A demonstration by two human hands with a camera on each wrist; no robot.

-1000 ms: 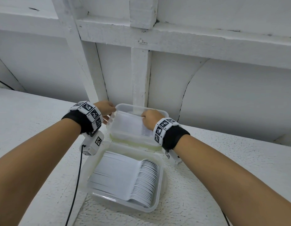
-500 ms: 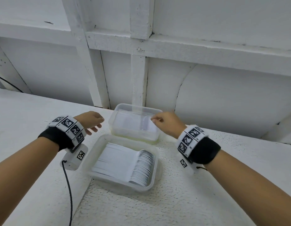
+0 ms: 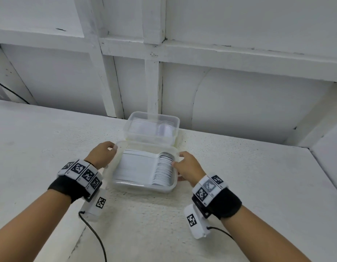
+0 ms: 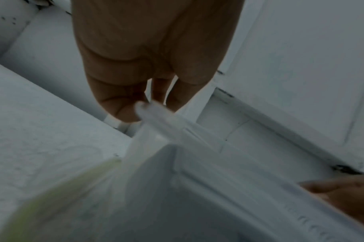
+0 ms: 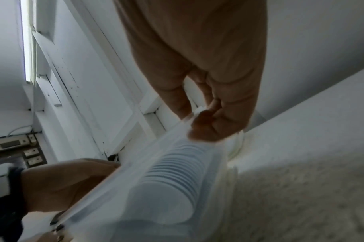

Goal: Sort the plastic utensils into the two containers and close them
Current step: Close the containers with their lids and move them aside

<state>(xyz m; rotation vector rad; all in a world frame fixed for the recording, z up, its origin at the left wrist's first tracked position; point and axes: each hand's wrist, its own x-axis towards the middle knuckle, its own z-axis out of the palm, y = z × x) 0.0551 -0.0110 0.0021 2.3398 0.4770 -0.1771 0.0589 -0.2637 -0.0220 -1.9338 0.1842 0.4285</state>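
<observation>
While your left hand (image 3: 102,155) and right hand (image 3: 186,167) pinch the near container's (image 3: 145,188) rim, only the right wrist view shows wall switches (image 5: 33,156); no writing reads.

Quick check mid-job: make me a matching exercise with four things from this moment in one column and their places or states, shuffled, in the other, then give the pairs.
Things:
1. clear rectangular plastic container nearer the person
2. clear rectangular plastic container farther back
3. left hand
4. right hand

Places or states:
A. stands close to the white wall
B. grips the spoon-end side of the near container
C. holds a row of white plastic spoons
D. grips the near container on the side of the spoon handles

Pairs: 1-C, 2-A, 3-D, 4-B
</observation>
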